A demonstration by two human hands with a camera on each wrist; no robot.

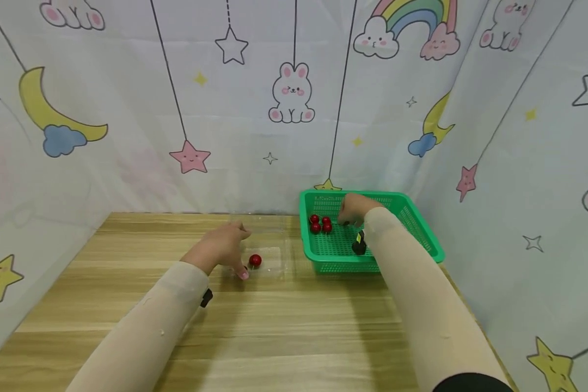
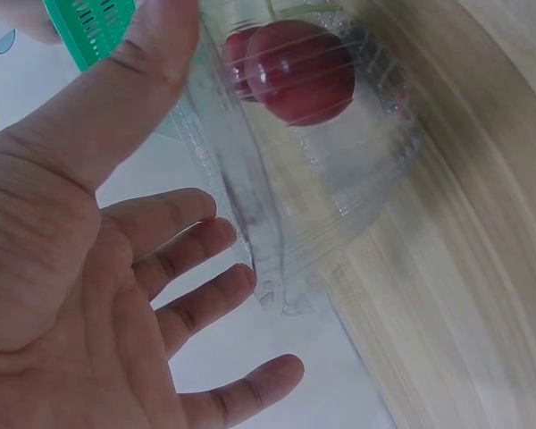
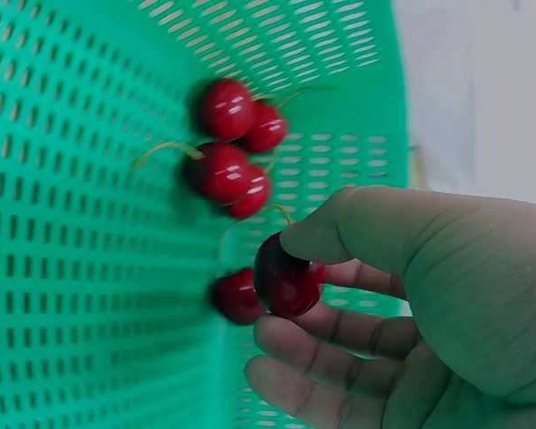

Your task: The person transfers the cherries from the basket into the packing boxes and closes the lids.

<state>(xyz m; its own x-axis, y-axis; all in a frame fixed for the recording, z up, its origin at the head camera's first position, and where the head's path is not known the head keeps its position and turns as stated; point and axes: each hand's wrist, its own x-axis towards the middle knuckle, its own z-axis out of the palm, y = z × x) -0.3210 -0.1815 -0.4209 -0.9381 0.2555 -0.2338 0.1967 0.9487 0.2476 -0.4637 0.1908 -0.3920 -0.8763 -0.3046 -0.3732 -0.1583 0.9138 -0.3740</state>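
Note:
My left hand (image 1: 221, 249) rests at the left side of a clear plastic box (image 1: 274, 262). Its fingers are loosely extended by the box wall, with the thumb over the edge in the left wrist view. Inside lies a red cherry (image 1: 255, 261), and a second cherry (image 2: 239, 63) shows partly behind it. Down in a green basket (image 1: 307, 246), my right hand (image 1: 356, 209) pinches a dark red cherry (image 3: 288, 275) between thumb and fingers. Another cherry (image 3: 238, 296) sits just beyond the held one. Several cherries (image 3: 225, 109) with stems are clustered on the basket floor.
The box's clear raised lid (image 1: 264, 222) stands at its far side. A wooden table (image 1: 274, 326) carries box and basket, backed by a patterned cloth (image 1: 255, 185) along the far edge and right side. The basket's slanted walls surround the right hand.

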